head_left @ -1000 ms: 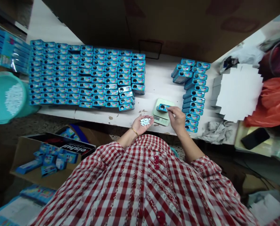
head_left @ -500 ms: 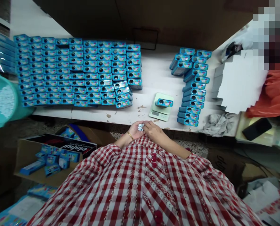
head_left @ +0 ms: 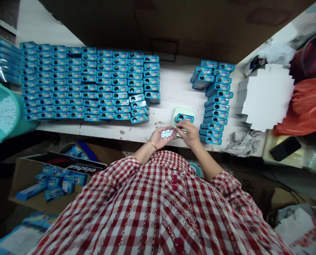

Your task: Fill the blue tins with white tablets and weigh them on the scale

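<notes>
My left hand [head_left: 158, 139], palm up and cupped, holds a small heap of white candies [head_left: 167, 133] above the table's front edge. Close to its fingertips, my right hand [head_left: 189, 134] has its thumb and fingers pinched together; whatever lies between them is too small to make out. Just beyond the right fingers, a blue tin [head_left: 184, 118] with a dark round opening in its top stands on a pale green kitchen scale [head_left: 177, 112]. The right hand and wrist cover the scale's front part.
Rows of blue tins [head_left: 90, 88] fill the table's left side; more tins [head_left: 216, 107] line the right. A turquoise tub [head_left: 17, 122] of white candies stands far left. White cards [head_left: 269, 97], a crumpled cloth [head_left: 243, 142] and a phone [head_left: 285, 148] lie right. A cardboard carton [head_left: 158, 24] stands behind.
Both hands have moved forward from the body toward the scale. The left palm has opened out, showing more candies, and the right hand has lifted away from it toward the tin.
</notes>
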`<state>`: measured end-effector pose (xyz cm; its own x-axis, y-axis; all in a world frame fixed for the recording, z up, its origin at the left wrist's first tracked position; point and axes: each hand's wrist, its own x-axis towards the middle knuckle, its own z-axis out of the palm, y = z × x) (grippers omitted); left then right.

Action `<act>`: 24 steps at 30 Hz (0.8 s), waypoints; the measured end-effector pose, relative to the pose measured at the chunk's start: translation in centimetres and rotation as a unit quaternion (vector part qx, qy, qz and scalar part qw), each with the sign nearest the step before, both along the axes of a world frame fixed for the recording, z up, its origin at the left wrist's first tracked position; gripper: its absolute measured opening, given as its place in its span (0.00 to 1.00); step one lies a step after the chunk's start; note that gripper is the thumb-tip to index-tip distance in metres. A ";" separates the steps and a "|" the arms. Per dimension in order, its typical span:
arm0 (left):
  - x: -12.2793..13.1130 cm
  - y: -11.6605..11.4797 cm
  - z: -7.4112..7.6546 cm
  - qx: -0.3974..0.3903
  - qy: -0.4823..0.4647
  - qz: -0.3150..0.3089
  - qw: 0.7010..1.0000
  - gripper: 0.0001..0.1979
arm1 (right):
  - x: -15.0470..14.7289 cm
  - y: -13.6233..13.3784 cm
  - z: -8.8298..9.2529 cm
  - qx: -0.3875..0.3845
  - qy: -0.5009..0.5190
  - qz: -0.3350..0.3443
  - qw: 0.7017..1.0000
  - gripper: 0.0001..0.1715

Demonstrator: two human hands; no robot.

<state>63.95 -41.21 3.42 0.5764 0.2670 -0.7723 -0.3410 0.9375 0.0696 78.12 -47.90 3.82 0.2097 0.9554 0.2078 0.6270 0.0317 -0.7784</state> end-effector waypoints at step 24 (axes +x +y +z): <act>-4.3 -1.9 -1.1 -0.101 0.073 -0.040 0.991 0.10 | -7.2 -1.9 1.8 -0.209 -0.231 0.262 0.913 0.13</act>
